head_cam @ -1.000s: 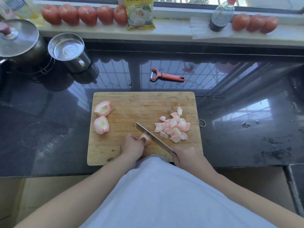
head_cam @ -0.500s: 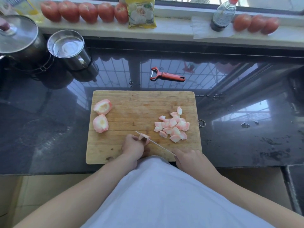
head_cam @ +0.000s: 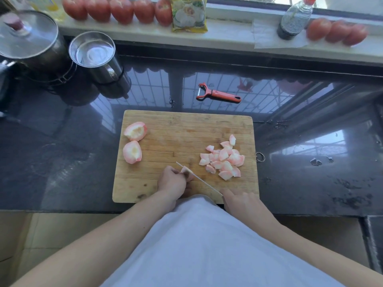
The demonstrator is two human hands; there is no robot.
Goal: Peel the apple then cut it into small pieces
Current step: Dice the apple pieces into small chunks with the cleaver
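Note:
On the wooden cutting board [head_cam: 178,125], my left hand [head_cam: 171,182] holds a small peeled apple piece [head_cam: 186,172] near the front edge. My right hand [head_cam: 241,200] grips the handle of a knife [head_cam: 200,179], whose thin blade stands edge-on against that piece. A pile of several small pinkish apple pieces [head_cam: 223,159] lies at the board's right. Two larger peeled apple chunks [head_cam: 133,141] sit at the board's left.
A red peeler [head_cam: 217,94] lies on the dark counter behind the board. A lidded pot [head_cam: 29,42] and a steel mug [head_cam: 95,54] stand at the back left. Tomatoes [head_cam: 122,9], a yellow packet [head_cam: 189,14] and a bottle [head_cam: 295,19] line the windowsill.
The knife blade has turned from lying flat and broad to standing edge-on and has come down onto the apple piece under my left hand. Both hands stay in nearly the same spot.

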